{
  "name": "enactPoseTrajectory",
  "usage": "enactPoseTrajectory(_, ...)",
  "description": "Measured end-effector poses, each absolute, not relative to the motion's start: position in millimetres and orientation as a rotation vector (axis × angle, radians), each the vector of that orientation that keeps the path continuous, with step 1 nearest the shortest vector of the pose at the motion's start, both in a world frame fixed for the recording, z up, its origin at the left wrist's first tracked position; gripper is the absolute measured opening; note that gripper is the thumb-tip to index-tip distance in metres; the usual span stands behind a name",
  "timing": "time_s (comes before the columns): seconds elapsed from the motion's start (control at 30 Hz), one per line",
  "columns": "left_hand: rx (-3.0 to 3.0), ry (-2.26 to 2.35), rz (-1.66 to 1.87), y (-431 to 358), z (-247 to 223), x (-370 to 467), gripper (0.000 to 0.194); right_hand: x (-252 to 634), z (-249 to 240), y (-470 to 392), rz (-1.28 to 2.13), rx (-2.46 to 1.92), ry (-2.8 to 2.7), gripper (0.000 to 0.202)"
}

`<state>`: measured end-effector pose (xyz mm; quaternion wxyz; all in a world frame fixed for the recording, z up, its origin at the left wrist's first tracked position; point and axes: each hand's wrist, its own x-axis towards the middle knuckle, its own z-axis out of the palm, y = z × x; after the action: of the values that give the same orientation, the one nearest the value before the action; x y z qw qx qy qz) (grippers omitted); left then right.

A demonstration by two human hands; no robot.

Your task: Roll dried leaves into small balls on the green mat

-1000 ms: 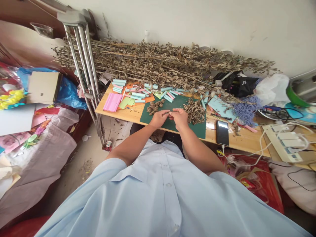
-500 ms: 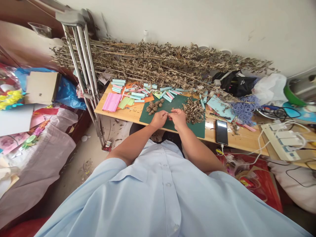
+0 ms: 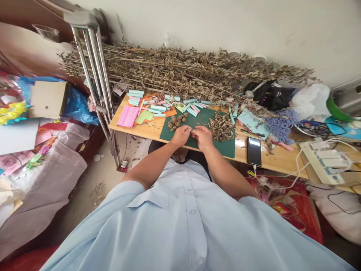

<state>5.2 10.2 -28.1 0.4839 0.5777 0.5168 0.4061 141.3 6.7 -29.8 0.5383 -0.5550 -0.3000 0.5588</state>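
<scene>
My left hand and my right hand meet over the near part of a dark green cutting mat. Between their fingertips they pinch a small brown piece of dried plant; its exact shape is too small to tell. Just beyond my left hand lies a cluster of small rolled dried-leaf balls. A loose heap of dried leaves sits on the mat past my right hand.
A long bundle of dried leafy stalks lies along the wall. Teal and pink paper rolls and pink paper cover the wooden table. A phone, power strip and metal crutches stand nearby.
Both hands stay together over the mat; the fingers have shifted slightly around the small dried piece. Nothing else has moved.
</scene>
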Motion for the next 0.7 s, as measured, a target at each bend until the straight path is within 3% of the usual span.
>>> enactPoseTrajectory(0.23, 1.228, 1.201, 1.009, 12.9, -26.3, 2.9, 0.020, 143.6, -29.7, 12.7, 1.148, -1.292, -0.891, 0.032)
enactPoseTrajectory(0.57, 1.226, 1.137, 1.022, 14.5, -24.2, 0.6, 0.029, 146.5, -32.6, 4.7, 0.391, -1.373, -1.700, 0.013)
enactPoseTrajectory(0.7, 1.236, 1.172, 1.023, 17.7, -27.8, 0.7, 0.027, 147.9, -28.1, -0.1, 0.159, -1.338, -1.969, 0.019)
